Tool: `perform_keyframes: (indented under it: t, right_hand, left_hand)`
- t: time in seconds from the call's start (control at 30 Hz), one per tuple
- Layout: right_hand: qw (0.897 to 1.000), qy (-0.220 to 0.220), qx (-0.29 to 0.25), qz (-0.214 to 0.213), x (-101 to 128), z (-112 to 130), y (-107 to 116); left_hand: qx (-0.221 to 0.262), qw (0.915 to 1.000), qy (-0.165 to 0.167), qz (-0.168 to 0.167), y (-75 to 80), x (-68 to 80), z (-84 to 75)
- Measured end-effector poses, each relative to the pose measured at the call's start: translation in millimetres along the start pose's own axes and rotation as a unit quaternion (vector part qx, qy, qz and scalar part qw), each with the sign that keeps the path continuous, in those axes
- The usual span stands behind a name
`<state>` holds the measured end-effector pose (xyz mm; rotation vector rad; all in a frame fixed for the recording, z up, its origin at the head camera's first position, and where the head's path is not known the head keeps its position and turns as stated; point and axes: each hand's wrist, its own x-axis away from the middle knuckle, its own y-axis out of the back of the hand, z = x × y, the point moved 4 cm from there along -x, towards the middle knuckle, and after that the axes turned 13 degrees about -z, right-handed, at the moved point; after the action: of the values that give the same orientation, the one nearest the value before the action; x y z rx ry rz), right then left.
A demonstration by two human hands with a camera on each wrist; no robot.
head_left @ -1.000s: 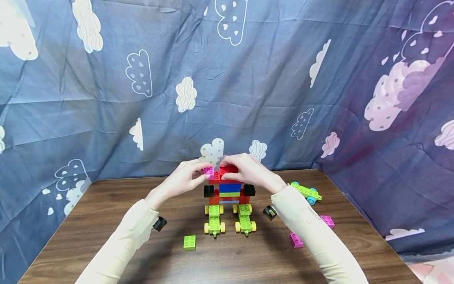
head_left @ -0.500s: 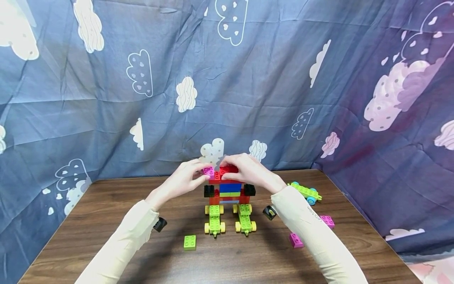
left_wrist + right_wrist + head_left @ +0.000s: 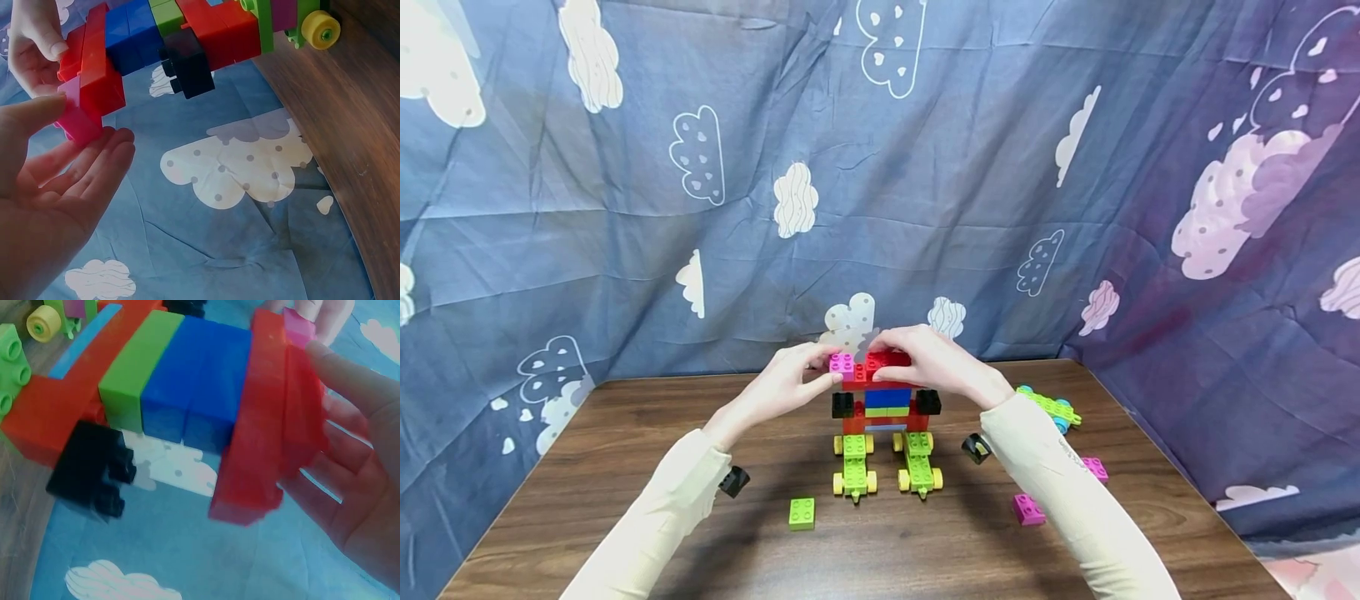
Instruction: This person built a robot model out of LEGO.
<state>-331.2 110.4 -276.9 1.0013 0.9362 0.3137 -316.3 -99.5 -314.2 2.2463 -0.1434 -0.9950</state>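
Note:
A brick figure [image 3: 880,408] stands on the wooden table [image 3: 625,433]: two green wheeled feet, a red, blue and green body, and black side blocks. At its top left is a pink brick [image 3: 841,363] [image 3: 78,122]. My left hand [image 3: 823,375] pinches that brick between thumb and fingers against the red top. My right hand [image 3: 901,360] grips the red top bricks [image 3: 886,363] [image 3: 281,431] from the right. The right wrist view shows its fingers [image 3: 350,481] curled behind the red piece. The left wrist view shows my left thumb [image 3: 31,115] by the pink brick.
A loose green brick [image 3: 801,513] lies in front of the figure at the left. Two pink bricks [image 3: 1028,508] [image 3: 1093,468] and a green wheeled chassis [image 3: 1048,407] lie to the right, partly behind my right sleeve. Blue cloud-print cloth [image 3: 880,167] hangs behind and beside the table.
Hardly anything: both hands stay on the top of the figure, and my forearms have shifted very slightly.

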Motion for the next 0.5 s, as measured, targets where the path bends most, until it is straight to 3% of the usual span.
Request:
perform_keyframes:
  t: [0.27, 0.5]
  right_hand:
    - [0.999, -0.048, 0.006, -0.012, 17, -21, 19]
    - [0.998, -0.057, 0.014, -0.029, 34, -29, 30]
  left_hand:
    - [0.008, 0.9995, 0.030, 0.003, 1.7, 3.5, 4.0]
    - [0.028, 0.9981, 0.054, -0.008, 1.6, 5.7, 7.4]
